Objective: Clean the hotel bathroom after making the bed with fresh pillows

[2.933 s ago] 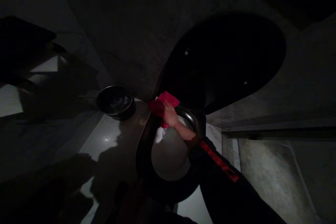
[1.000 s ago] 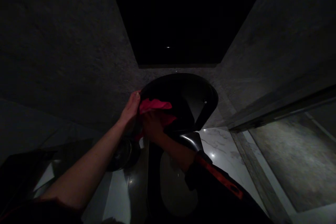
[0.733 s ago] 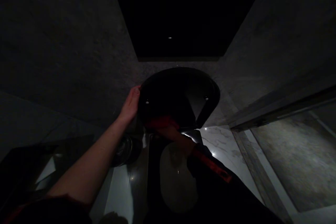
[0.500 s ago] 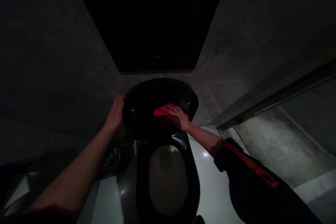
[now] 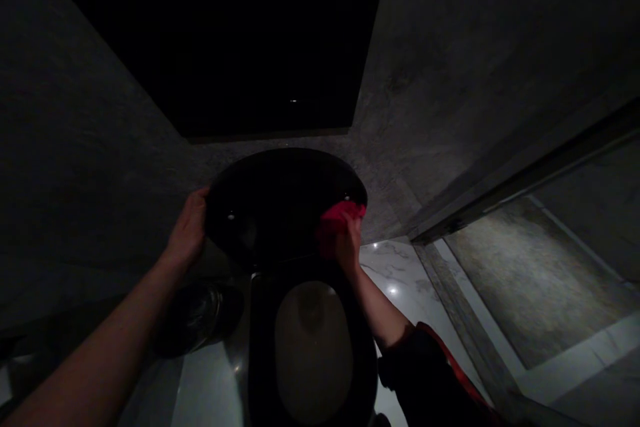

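Note:
A black toilet lid [image 5: 280,207] stands raised against the wall, its underside facing me. My left hand [image 5: 191,223] grips the lid's left edge, its fingertips partly hidden behind it. With my right hand [image 5: 351,243] I press a red-pink cloth [image 5: 341,215] to the lid near its right edge, close to a small pale bumper. Below lies the black toilet seat [image 5: 263,353], lowered on the bowl [image 5: 314,360].
A dark rectangular panel [image 5: 280,40] is on the grey wall above the lid. A dark round bin [image 5: 195,320] stands left of the toilet. To the right, a frame edge [image 5: 450,220] borders a stone-like floor area [image 5: 540,280]. The light is dim.
My right hand has moved the cloth from the lid's middle rightward to its right edge. My left hand remains at the left edge. The view has shifted slightly.

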Action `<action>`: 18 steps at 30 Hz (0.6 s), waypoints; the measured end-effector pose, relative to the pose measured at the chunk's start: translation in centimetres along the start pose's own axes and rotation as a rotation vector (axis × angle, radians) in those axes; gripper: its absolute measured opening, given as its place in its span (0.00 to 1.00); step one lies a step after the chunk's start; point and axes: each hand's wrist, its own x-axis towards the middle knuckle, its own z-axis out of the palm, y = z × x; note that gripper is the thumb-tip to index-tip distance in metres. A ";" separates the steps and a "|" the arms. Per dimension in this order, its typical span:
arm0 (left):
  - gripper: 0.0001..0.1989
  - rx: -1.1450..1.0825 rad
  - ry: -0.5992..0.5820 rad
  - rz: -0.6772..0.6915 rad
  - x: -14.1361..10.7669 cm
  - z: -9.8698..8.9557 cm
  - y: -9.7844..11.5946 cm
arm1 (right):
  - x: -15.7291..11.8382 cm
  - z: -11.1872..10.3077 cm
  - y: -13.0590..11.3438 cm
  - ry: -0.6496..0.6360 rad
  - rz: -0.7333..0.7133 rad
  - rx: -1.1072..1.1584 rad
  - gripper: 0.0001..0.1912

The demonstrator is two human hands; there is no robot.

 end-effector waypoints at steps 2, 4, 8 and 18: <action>0.31 -0.001 -0.010 -0.018 -0.1 -0.1 0.3 | 2.7 -1.9 -2.4 0.034 -0.065 0.010 0.36; 0.30 -0.026 -0.009 -0.034 -0.3 -0.1 0.4 | 3.7 -2.7 -3.4 0.017 -0.112 0.005 0.40; 0.28 -0.133 -0.010 0.014 -0.5 0.3 -0.5 | 0.0 0.4 -0.6 -0.080 -0.004 -0.070 0.44; 0.21 -0.445 -0.040 0.182 0.4 1.6 -3.1 | -11.9 13.6 -2.4 -0.281 0.471 -0.246 0.37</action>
